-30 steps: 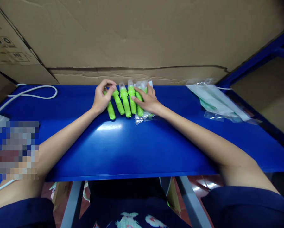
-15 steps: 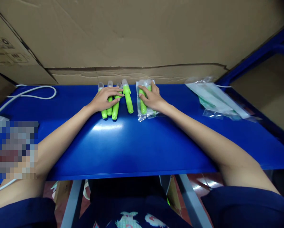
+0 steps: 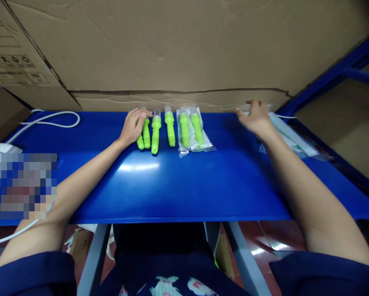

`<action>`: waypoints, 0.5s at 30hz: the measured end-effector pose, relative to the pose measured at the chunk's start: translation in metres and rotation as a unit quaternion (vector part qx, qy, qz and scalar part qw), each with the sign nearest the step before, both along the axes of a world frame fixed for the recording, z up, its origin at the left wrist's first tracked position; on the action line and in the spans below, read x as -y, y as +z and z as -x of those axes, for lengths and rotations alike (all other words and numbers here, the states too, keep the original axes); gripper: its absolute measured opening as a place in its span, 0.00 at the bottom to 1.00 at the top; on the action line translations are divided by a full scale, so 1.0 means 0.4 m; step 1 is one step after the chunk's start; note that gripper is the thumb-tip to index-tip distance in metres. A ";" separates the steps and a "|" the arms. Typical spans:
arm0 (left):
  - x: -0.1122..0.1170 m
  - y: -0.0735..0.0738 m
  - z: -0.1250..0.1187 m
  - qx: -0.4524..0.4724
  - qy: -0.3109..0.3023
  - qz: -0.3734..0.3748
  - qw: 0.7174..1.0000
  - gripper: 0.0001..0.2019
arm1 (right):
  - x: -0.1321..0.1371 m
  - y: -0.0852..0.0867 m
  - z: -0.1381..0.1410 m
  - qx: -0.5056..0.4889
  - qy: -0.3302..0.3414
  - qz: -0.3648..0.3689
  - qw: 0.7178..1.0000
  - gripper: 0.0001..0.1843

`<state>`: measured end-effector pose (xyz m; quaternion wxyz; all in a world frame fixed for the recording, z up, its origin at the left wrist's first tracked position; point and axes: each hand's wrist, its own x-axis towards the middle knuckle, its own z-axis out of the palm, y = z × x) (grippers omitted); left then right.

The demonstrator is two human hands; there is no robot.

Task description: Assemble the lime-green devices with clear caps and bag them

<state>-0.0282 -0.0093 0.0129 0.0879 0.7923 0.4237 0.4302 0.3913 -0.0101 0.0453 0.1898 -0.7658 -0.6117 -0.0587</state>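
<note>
Several bright green sticks with clear caps lie in a row near the back of the blue table. My left hand [image 3: 134,125] rests over the leftmost green sticks [image 3: 146,137], fingers stretched out and partly covering their capped ends. To its right lie a separate green stick [image 3: 155,135] and another green stick [image 3: 170,130]. Two more, a green stick [image 3: 184,130] and its neighbour [image 3: 197,130], are in or on a clear plastic bag [image 3: 207,144]. My right hand [image 3: 255,117], slightly blurred with fingers apart, hovers at the left end of some flat plastic bags [image 3: 291,135].
Cardboard [image 3: 172,49] stands along the back of the blue table [image 3: 178,185]. At the left are a white cable [image 3: 56,123], a white device [image 3: 5,148] and a blurred-out patch. A blue metal frame [image 3: 338,78] rises at the right.
My right hand has left the bagged green sticks and moved right to the flat plastic bags. My left hand has shifted slightly left, uncovering a green stick.
</note>
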 end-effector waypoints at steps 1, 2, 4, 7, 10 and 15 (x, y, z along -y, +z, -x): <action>-0.001 0.000 0.000 0.002 0.007 0.002 1.000 0.26 | 0.010 0.004 -0.024 -0.019 -0.052 0.015 0.998 0.31; -0.001 0.001 0.000 0.002 0.014 0.005 1.000 0.27 | 0.019 0.008 -0.046 -0.036 -0.089 0.031 0.995 0.31; -0.002 0.002 0.000 -0.003 0.026 0.010 1.000 0.28 | 0.030 0.011 -0.084 -0.057 -0.136 0.069 0.987 0.34; -0.001 0.004 0.000 -0.003 0.033 0.014 0.999 0.31 | 0.030 0.007 -0.123 -0.062 -0.173 0.134 0.974 0.40; 0.002 0.006 0.001 0.008 0.035 0.014 0.999 0.32 | 0.026 0.003 -0.130 -0.057 -0.184 0.163 0.968 0.42; -0.005 0.005 0.010 0.048 0.070 0.012 0.996 0.28 | 0.040 0.009 -0.104 -0.046 -0.181 0.134 0.973 0.37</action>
